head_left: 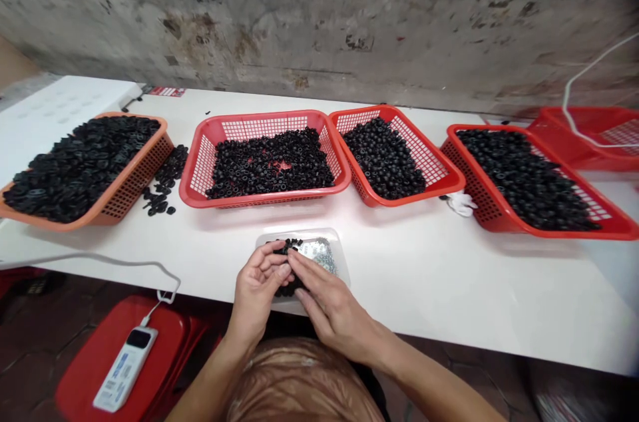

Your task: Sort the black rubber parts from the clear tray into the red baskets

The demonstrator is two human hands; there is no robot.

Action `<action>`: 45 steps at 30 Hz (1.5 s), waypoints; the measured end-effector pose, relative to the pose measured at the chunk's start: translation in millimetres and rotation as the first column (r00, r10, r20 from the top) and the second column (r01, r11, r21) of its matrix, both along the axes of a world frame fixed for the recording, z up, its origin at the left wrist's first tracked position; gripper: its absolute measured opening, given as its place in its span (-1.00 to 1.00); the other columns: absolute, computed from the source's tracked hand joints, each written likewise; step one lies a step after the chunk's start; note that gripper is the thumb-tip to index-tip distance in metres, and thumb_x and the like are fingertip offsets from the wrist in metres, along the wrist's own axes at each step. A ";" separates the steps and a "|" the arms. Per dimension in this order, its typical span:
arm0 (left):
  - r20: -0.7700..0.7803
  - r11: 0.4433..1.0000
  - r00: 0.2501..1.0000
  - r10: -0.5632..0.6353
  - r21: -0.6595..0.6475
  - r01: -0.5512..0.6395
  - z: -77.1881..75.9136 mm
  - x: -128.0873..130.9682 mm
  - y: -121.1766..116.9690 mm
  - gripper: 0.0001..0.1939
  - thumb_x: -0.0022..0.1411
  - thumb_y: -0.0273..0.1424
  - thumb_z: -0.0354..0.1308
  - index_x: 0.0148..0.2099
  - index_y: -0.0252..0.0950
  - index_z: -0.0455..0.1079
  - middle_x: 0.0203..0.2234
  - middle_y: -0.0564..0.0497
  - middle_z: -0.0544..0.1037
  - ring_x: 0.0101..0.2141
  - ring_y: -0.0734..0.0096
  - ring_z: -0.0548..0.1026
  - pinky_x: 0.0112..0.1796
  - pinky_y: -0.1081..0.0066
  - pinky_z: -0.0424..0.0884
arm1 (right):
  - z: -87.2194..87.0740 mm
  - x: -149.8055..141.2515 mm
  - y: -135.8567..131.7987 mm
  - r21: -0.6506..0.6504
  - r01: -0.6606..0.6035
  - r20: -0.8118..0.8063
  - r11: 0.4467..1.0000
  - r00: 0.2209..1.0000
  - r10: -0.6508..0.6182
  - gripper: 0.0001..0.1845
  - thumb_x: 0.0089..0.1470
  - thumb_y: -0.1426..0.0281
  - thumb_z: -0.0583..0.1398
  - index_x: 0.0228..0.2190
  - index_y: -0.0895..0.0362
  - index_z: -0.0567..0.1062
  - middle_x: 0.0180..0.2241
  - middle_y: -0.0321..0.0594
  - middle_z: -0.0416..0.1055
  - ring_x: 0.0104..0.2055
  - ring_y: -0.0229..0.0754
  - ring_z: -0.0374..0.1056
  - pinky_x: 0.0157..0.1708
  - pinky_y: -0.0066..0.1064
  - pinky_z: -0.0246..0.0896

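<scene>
My left hand (259, 285) and my right hand (332, 299) meet over a small white tray (343, 269) near the table's front edge. Thumb and curled fingers of the left hand are pressed together; whatever is between them is too small or hidden to name. The right hand's fingers lie close together, their tips touching the left fingertips, and any piece in them is hidden. Small black pieces (288, 289) fill the tray's left side, partly covered by my hands. On its right side lies a heap of tiny shiny, silvery pieces (323, 252).
Behind the tray stand a pink-red basket (264, 197) and a red basket (439, 186), both holding black rings. An orange basket (124, 186) of black parts is left, another red basket (549, 230) right. Loose black parts (158, 199) and a white cable (124, 261) lie on the table.
</scene>
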State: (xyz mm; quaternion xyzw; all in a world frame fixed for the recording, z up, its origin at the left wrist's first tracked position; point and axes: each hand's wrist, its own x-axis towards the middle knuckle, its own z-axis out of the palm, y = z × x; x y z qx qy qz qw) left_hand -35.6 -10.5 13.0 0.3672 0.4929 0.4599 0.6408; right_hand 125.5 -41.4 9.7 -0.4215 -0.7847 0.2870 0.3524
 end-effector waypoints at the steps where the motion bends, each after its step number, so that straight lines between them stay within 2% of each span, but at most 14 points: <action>1: 0.001 1.000 1.000 0.003 0.003 -0.003 0.1 -0.1 -0.5 -0.56 0.11 -0.33 0.37 0.02 -0.31 0.41 -0.34 0.00 0.60 -0.42 0.49 0.48 -0.33 0.50 0.44 | 0.4 -1.2 -2.4 -0.003 0.017 0.025 1.000 1.000 -0.017 -0.38 0.26 0.55 0.03 0.32 0.18 0.11 0.29 0.10 0.15 0.33 -0.03 0.10 0.23 -0.08 0.21; 5: 0.000 1.000 1.000 0.003 0.023 -0.003 0.6 -2.7 -1.9 -0.58 0.11 -0.32 0.37 0.02 -0.30 0.43 -0.31 -0.01 0.61 -0.39 0.48 0.50 -0.32 0.50 0.44 | 2.8 -2.6 -4.3 0.071 0.069 0.147 0.995 0.986 -0.079 -0.37 0.23 0.62 -0.02 0.31 0.15 0.15 0.28 0.11 0.17 0.29 0.02 0.18 0.15 0.00 0.26; 8: -0.015 0.999 1.000 0.006 0.042 -0.005 1.9 -7.5 -1.1 -0.62 0.11 -0.32 0.37 -0.03 -0.30 0.48 -0.31 -0.03 0.62 -0.41 0.46 0.51 -0.34 0.48 0.45 | 10.0 5.4 6.9 0.068 0.084 0.099 0.994 0.991 -0.090 -0.43 0.25 0.59 0.00 0.25 0.10 0.25 0.25 0.05 0.24 0.24 -0.02 0.24 0.13 -0.12 0.29; 10: -0.013 0.999 1.000 0.013 0.046 -0.012 3.6 -10.9 0.9 -0.69 0.09 -0.31 0.38 -0.12 -0.32 0.53 -0.32 -0.04 0.62 -0.43 0.46 0.51 -0.37 0.49 0.43 | 15.1 14.2 21.4 0.049 0.183 0.044 0.982 0.982 -0.186 -0.54 0.28 0.52 0.02 0.16 0.10 0.37 0.11 0.01 0.40 0.12 -0.08 0.36 0.05 -0.24 0.34; 12: 0.023 1.000 0.999 0.025 0.017 -0.025 5.7 -13.6 3.6 -0.72 0.06 -0.31 0.40 -0.19 -0.34 0.55 -0.35 -0.05 0.62 -0.44 0.47 0.50 -0.38 0.50 0.41 | 17.5 21.3 38.3 0.024 0.267 0.177 0.963 0.947 -0.267 -0.67 0.31 0.48 0.04 0.01 0.14 0.49 -0.12 -0.05 0.52 -0.10 -0.13 0.47 -0.10 -0.36 0.38; 14: 0.082 0.999 0.996 0.039 -0.039 -0.036 7.9 -15.2 5.5 -0.72 0.01 -0.31 0.42 -0.23 -0.34 0.55 -0.37 -0.05 0.62 -0.44 0.48 0.50 -0.39 0.51 0.40 | 16.0 23.1 53.6 -0.019 0.258 0.486 0.966 0.847 -0.216 -0.72 0.31 0.46 0.05 -0.12 0.15 0.55 -0.23 -0.09 0.54 -0.21 -0.14 0.49 -0.21 -0.40 0.35; 16: 0.128 0.996 0.991 0.045 -0.088 -0.034 9.6 -15.8 6.0 -0.73 -0.02 -0.33 0.43 -0.27 -0.34 0.54 -0.38 -0.03 0.62 -0.45 0.49 0.49 -0.40 0.52 0.39 | 11.2 18.7 64.5 -0.069 0.222 0.687 0.973 0.717 -0.115 -0.72 0.29 0.50 0.05 -0.20 0.14 0.57 -0.28 -0.10 0.55 -0.26 -0.11 0.50 -0.29 -0.41 0.31; 18: 0.149 0.994 0.988 0.036 -0.111 -0.020 10.4 -16.0 5.1 -0.76 -0.02 -0.35 0.43 -0.29 -0.33 0.54 -0.39 -0.02 0.62 -0.46 0.50 0.49 -0.39 0.52 0.39 | 4.7 10.4 71.2 -0.099 0.194 0.749 0.976 0.661 -0.056 -0.72 0.24 0.55 0.06 -0.23 0.15 0.57 -0.31 -0.07 0.55 -0.30 -0.07 0.51 -0.35 -0.40 0.27; 24: 0.155 0.994 0.988 -0.015 -0.107 0.031 8.1 -18.2 2.3 -0.85 0.00 -0.40 0.38 -0.33 -0.34 0.56 -0.37 -0.03 0.62 -0.41 0.47 0.51 -0.32 0.51 0.41 | -9.9 -5.2 80.1 -0.142 0.138 0.791 0.980 0.612 0.028 -0.74 0.22 0.56 0.06 -0.23 0.23 0.55 -0.32 0.05 0.57 -0.30 -0.05 0.52 -0.31 -0.39 0.26; 32: 0.114 0.993 0.993 -0.029 -0.110 0.041 6.2 -15.9 4.4 -0.86 0.00 -0.40 0.37 -0.33 -0.34 0.58 -0.37 -0.04 0.62 -0.39 0.45 0.51 -0.32 0.50 0.40 | -8.8 6.8 77.3 -0.105 0.130 0.752 0.986 0.659 -0.007 -0.82 0.20 0.51 0.13 -0.22 0.25 0.53 -0.39 0.03 0.56 -0.28 0.01 0.52 -0.29 -0.36 0.25; 36: 0.094 0.995 0.995 -0.041 -0.087 0.049 7.1 -14.1 4.4 -0.88 0.00 -0.41 0.35 -0.36 -0.33 0.58 -0.39 -0.02 0.61 -0.42 0.46 0.49 -0.34 0.50 0.38 | 4.4 15.8 65.3 -0.069 0.149 0.681 0.986 0.730 -0.062 -0.81 0.27 0.43 0.12 -0.11 0.18 0.46 -0.32 -0.09 0.58 -0.27 -0.09 0.52 -0.30 -0.42 0.23; 38: 0.066 0.993 0.995 -0.070 -0.087 0.075 7.0 -12.2 4.4 -0.85 0.02 -0.38 0.37 -0.32 -0.33 0.59 -0.40 -0.03 0.62 -0.41 0.45 0.49 -0.35 0.50 0.38 | 10.8 20.5 56.9 -0.045 0.127 0.596 0.991 0.800 -0.076 -0.82 0.29 0.42 0.11 -0.09 0.17 0.42 -0.33 -0.16 0.57 -0.32 -0.16 0.51 -0.34 -0.46 0.21; 41: 0.032 0.991 0.994 -0.103 -0.079 0.105 5.1 -6.4 5.2 -0.75 0.02 -0.30 0.40 -0.24 -0.33 0.59 -0.39 -0.05 0.62 -0.42 0.44 0.50 -0.37 0.50 0.38 | 15.4 24.8 44.6 0.064 0.060 0.410 0.996 0.908 -0.081 -0.84 0.29 0.43 0.11 -0.10 0.19 0.38 -0.44 -0.24 0.52 -0.47 -0.23 0.45 -0.47 -0.49 0.12; 45: 0.023 0.990 0.993 -0.112 -0.078 0.114 2.4 1.9 6.6 -0.68 -0.02 -0.25 0.44 -0.23 -0.34 0.59 -0.50 0.00 0.59 -0.46 0.45 0.48 -0.41 0.50 0.37 | 15.6 24.4 34.6 0.287 -0.032 0.429 0.957 0.898 -0.099 -0.87 0.31 0.46 0.02 -0.20 0.18 0.37 -0.50 -0.25 0.47 -0.52 -0.24 0.39 -0.48 -0.46 0.08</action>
